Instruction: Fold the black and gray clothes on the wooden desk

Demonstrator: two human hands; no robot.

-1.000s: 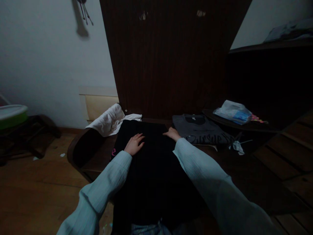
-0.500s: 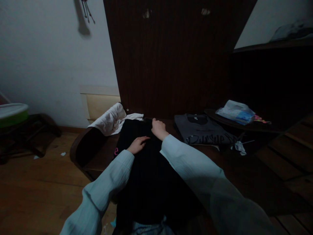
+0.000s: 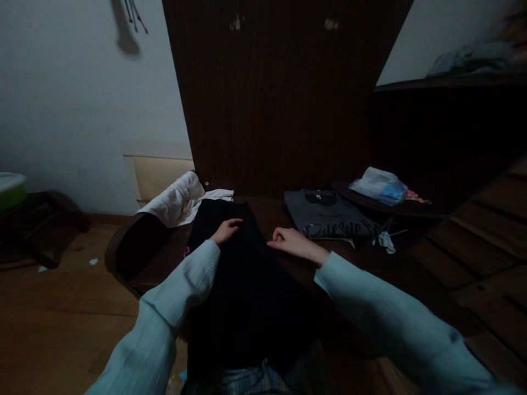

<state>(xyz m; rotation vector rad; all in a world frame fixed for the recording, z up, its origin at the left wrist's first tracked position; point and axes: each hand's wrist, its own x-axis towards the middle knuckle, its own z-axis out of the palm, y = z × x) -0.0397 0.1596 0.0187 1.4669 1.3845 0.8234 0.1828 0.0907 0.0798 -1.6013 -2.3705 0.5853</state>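
Observation:
A black garment (image 3: 239, 296) is spread over the dark wooden bench and down toward my lap, a pink letter at its left edge. My left hand (image 3: 225, 230) rests on its upper part, fingers stretched out and open. My right hand (image 3: 294, 243) is at the garment's right edge, fingers curled in a pinch. Whether cloth is between these fingertips is too dark to tell. Beyond it lies a folded grey shirt (image 3: 329, 214) with black lettering.
A white cloth (image 3: 173, 200) hangs over the armrest of the bench (image 3: 142, 274). A plastic packet (image 3: 379, 185) sits on a ledge at right, with a crumpled tissue (image 3: 386, 241) below. A green tub (image 3: 12, 189) stands on a stool at left.
My right hand has left the garment's top right corner and moved down and right along its edge. The left hand has stayed on the cloth. The view has shifted slightly right.

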